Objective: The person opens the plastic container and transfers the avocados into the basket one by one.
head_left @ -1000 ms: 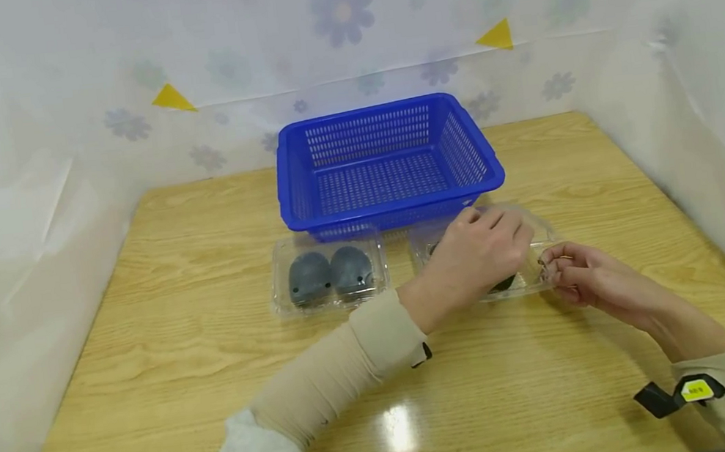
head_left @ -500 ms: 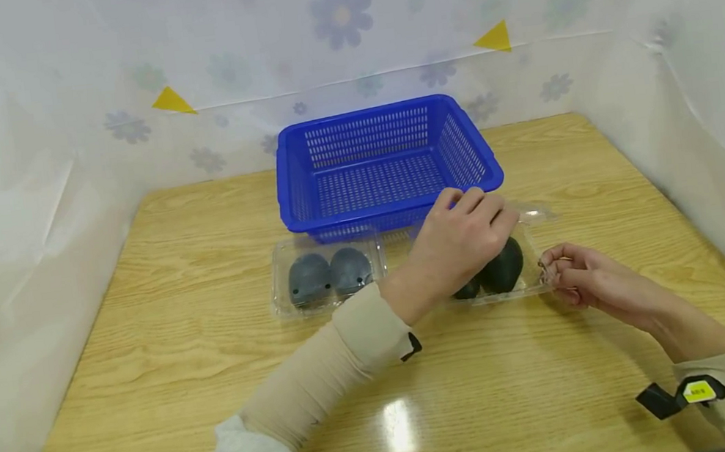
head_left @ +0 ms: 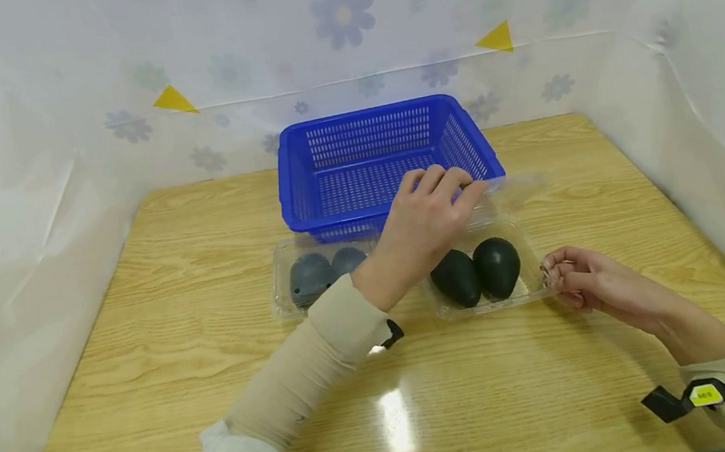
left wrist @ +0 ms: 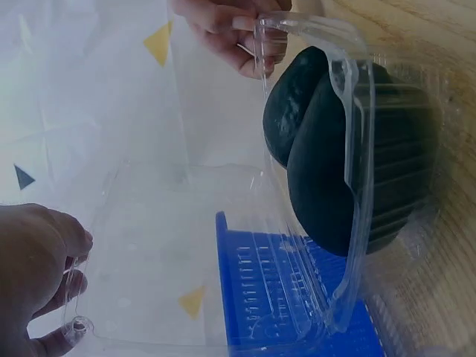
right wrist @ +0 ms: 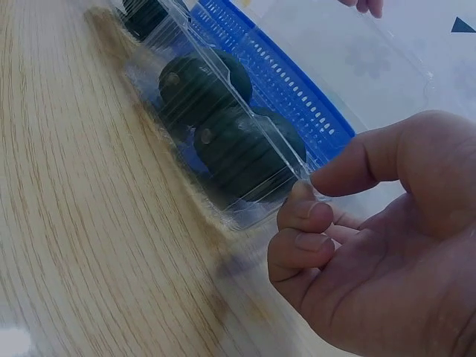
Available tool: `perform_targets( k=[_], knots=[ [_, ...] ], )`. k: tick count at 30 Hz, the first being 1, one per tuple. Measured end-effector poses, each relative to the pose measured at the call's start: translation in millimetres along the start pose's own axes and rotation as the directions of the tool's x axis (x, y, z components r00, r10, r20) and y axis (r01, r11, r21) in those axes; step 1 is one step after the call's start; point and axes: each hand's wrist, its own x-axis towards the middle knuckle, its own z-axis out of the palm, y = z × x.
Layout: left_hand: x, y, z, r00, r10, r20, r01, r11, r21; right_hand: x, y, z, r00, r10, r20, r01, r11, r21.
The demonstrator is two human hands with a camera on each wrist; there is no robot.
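A clear plastic clamshell sits on the table at the right with its lid raised. Two dark green avocados lie side by side in its base. My left hand pinches the lid's free edge between thumb and fingers, up in front of the blue basket. At the base's right corner, the thumb and fingers of my right hand pinch the rim. The right wrist view shows that grip close up, with both avocados behind the ribbed clear wall.
To the left stands a second clamshell, lid down, with two avocados inside, partly behind my left forearm. Behind both clamshells is a blue plastic basket near the back wall. White patterned sheets enclose the table.
My left hand has moved left and up, swinging the clamshell's lid away from the base and uncovering both avocados. My right hand has stayed at the corner.
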Motion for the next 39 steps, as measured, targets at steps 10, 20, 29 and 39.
perform_targets(
  k=[10,20,29,39],
  knots=[
    [-13.8,-12.9,2.2,0.999,-0.04,-0.007,0.039,0.998,-0.057,-2,0,1.4,0.999,0.048,-0.005,-0.048,0.999,0.004],
    [-31.4,-15.8,1.8,0.999,-0.011,0.034,0.013,0.997,-0.078,-6,-2,2.3,0.995,0.09,0.041,-0.088,0.995,-0.054],
    [-46.9,-12.1,3.1,0.996,0.0,0.085,0.014,0.987,-0.159,-12,-11,2.8,0.994,0.088,-0.069,-0.102,0.964,-0.245],
    [-58.0,-2.5,5.3,0.942,0.018,0.336,0.069,0.967,-0.244,-9,-30,14.8,0.947,-0.147,-0.284,-0.05,0.809,-0.586]
  ],
)
